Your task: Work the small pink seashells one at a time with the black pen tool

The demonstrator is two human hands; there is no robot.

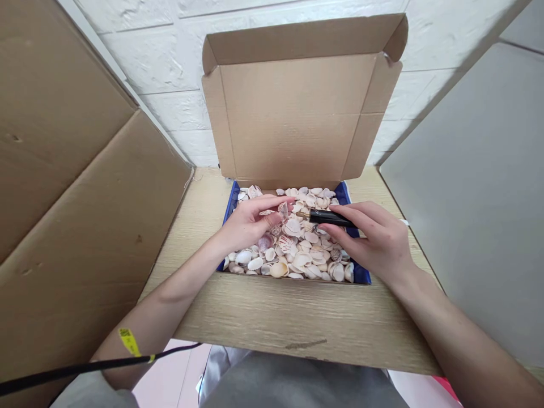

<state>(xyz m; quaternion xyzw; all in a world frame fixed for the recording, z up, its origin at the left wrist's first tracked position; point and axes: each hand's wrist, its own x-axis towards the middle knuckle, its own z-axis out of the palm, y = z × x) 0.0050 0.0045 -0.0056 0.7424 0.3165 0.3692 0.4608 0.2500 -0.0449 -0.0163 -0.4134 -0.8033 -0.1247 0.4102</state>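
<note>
My left hand [246, 225] is closed in a pinch, with a small pale seashell [283, 212] between its thumb and fingers. It hangs over the left part of a shallow cardboard box [363, 276] with blue inner walls. My right hand [380, 238] grips a black pen-shaped tool [331, 218] with a thin brass-coloured tip. The tip points left, close to the held shell; I cannot tell whether they touch. Beneath both hands lies a thick layer of loose seashells [302, 259], white, cream, pinkish and striped.
The box's brown lid [293, 116] stands up against a white brick-patterned wall [161, 59]. The box rests on a wooden tabletop [263, 309]. A tall cardboard panel [85, 215] closes in the left, a grey panel [476, 187] the right. A black cable [76, 368] crosses my left arm.
</note>
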